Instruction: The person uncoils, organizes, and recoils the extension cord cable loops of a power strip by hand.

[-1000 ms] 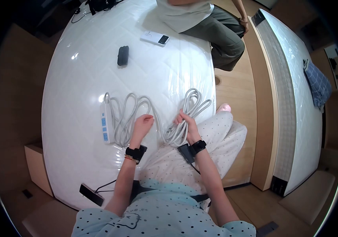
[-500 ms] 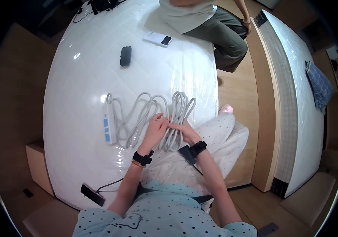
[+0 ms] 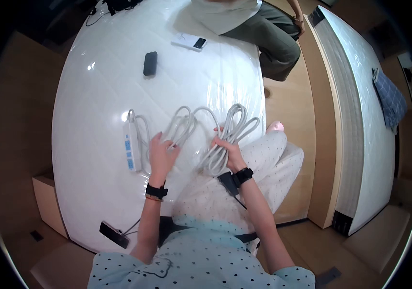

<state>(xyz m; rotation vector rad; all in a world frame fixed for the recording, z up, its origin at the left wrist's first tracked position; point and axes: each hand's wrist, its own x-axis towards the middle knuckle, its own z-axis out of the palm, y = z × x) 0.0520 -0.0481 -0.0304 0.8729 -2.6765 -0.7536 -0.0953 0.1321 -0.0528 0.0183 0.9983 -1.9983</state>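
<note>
A grey power cord [image 3: 234, 126] is gathered into long loops, and my right hand [image 3: 230, 150] is closed round their middle, over my lap. From this bundle the cord runs left to looser loops [image 3: 183, 126] on the plastic-covered mattress. My left hand [image 3: 162, 156] is at the near end of those loose loops, thumb and fingers apart; part of the cord there is hidden behind it. Left of it lies the white power strip [image 3: 131, 147] with blue sockets, joined to the cord at its far end.
A phone [image 3: 114, 235] with a cable lies at the mattress's [image 3: 100, 192] near left edge. Farther off are a dark case [image 3: 150, 63] and a white box [image 3: 189, 42]. Another person [image 3: 268, 36] sits at the far right edge. A second wrapped mattress [image 3: 360, 125] stands to the right.
My left hand has left the bundle and moved left to the loose loops. My right hand has shifted slightly right with the bundled cord, whose loops now fan out more.
</note>
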